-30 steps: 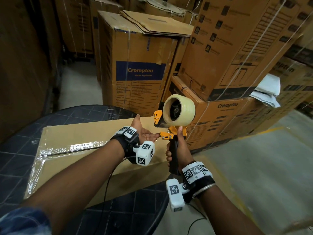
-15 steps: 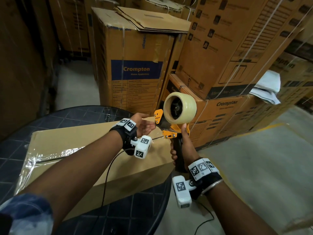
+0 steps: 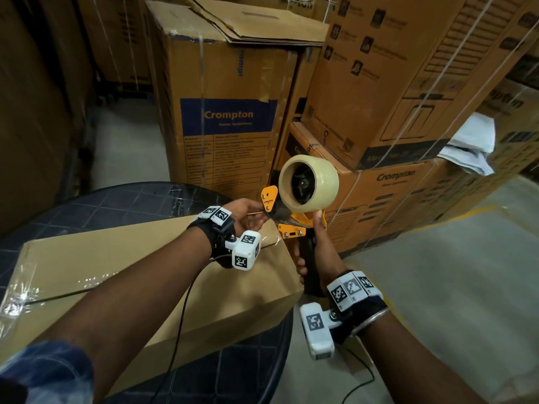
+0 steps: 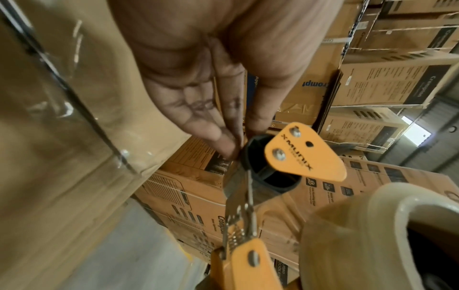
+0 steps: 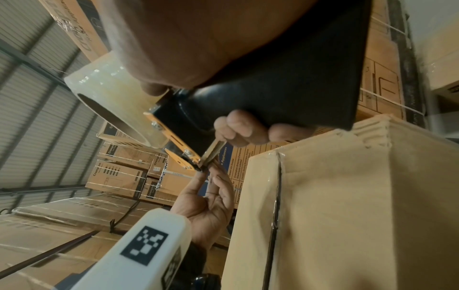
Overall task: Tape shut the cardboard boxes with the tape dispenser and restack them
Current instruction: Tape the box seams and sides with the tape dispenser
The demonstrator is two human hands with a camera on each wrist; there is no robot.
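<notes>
From the head view, the right hand (image 3: 313, 255) is wrapped round the black handle of the tape dispenser (image 3: 294, 205), held up just past the right end of the cardboard box (image 3: 140, 275) on the table (image 3: 87, 205). Shiny tape already runs along the box's top seam, so I think this one is nearly shut, and stacking is still left. The handle stands up and down, and the roll's hole faces us. From the left wrist, the left hand (image 4: 198, 94) pinches at the dispenser's front end with its fingertips, maybe the tape end. From the right wrist, tape also covers the box's end seam
</notes>
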